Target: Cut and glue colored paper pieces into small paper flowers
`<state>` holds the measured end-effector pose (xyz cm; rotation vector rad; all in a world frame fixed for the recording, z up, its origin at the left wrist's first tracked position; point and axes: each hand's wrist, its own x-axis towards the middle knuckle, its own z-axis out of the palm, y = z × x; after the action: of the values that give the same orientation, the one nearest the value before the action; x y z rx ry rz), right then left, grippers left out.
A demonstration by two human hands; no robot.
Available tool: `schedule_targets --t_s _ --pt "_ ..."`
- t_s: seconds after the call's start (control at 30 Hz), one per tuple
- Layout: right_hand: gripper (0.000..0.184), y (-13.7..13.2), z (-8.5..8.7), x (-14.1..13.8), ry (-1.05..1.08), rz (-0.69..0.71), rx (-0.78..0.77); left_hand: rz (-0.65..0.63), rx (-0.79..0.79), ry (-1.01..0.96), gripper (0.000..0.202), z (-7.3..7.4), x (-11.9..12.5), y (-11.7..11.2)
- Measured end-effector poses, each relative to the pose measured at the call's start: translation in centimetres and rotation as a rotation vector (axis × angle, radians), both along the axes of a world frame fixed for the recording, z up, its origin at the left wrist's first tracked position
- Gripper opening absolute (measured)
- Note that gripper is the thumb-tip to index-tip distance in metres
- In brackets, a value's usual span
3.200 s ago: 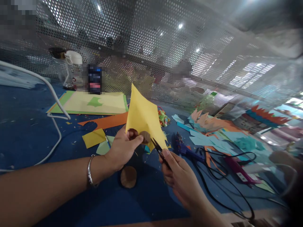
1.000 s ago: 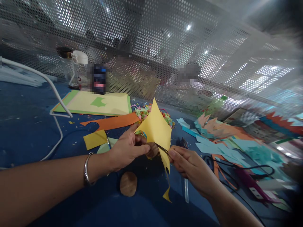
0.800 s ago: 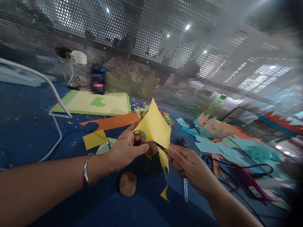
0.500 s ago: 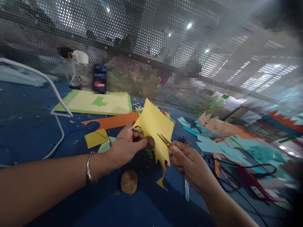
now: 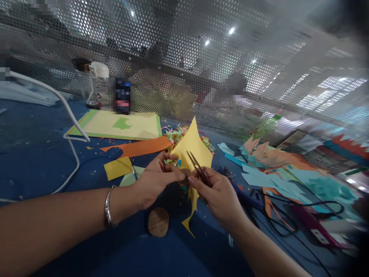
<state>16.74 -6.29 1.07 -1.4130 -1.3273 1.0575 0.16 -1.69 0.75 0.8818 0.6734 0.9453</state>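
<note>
Mesh (image 5: pixel 173 42) is seen behind the desk (image 5: pixel 121 252); before its far edge, yellow paper (image 5: pixel 194 139) and a disc (image 5: pixel 187 172) are pinched by the left hand (image 5: pixel 157 180), apparently steadied for scissors (image 5: pixel 203 174) gripped by the right hand (image 5: pixel 215 191).

Open for a low pass: front strip of blue worktop (image 5: pixel 129 256) between left forearm (image 5: pixel 63 219) and right forearm (image 5: pixel 259 244), around one round brown wood-grained disc (image 5: pixel 158 222) and a clear rod end (image 5: pixel 231 240). Blocked just ahead by upright yellow paper sheet (image 5: pixel 200 146), flanked low down by left hand (image 5: pixel 158 179) and right hand (image 5: pixel 217 194), with slim-bladed dark scissors (image 5: pixel 197 164) in front. Cluttered at right: blue glue gun (image 5: pixel 250 199), looped black cable (image 5: pixel 288 197), purple oblong box (image 5: pixel 318 227). Obstructed at far left by bent white tube (image 5: pixel 67 109). Closed at rear by grey perforated screen (image 5: pixel 184 50).
</note>
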Motion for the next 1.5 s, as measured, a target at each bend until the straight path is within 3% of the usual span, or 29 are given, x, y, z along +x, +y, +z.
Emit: schedule_targets --t_s 0.17,0.4,0.53,1.0,1.5 --pt "0.034 0.0 -0.6 -0.1 0.081 -0.019 0.058 0.037 -0.103 -0.048 0.035 -0.4 0.4 -0.4" --pt "0.041 -0.2 -1.3 0.5 0.071 0.034 0.035 0.077 -0.115 -0.039 0.035 0.0 0.5 -0.2" --pt "0.049 -0.4 -1.3 1.1 0.044 0.035 -0.007 0.094 -0.069 -0.009 0.036 0.2 0.2 0.3" --pt "0.051 -0.7 -0.5 1.8 0.013 0.068 -0.095 0.191 0.061 0.019 0.04 -0.1 -0.1 0.6" --pt "0.055 -0.8 0.0 1.8 -0.005 0.085 -0.102 0.034 0.121 -0.005 0.041 -0.2 -0.2 0.6"
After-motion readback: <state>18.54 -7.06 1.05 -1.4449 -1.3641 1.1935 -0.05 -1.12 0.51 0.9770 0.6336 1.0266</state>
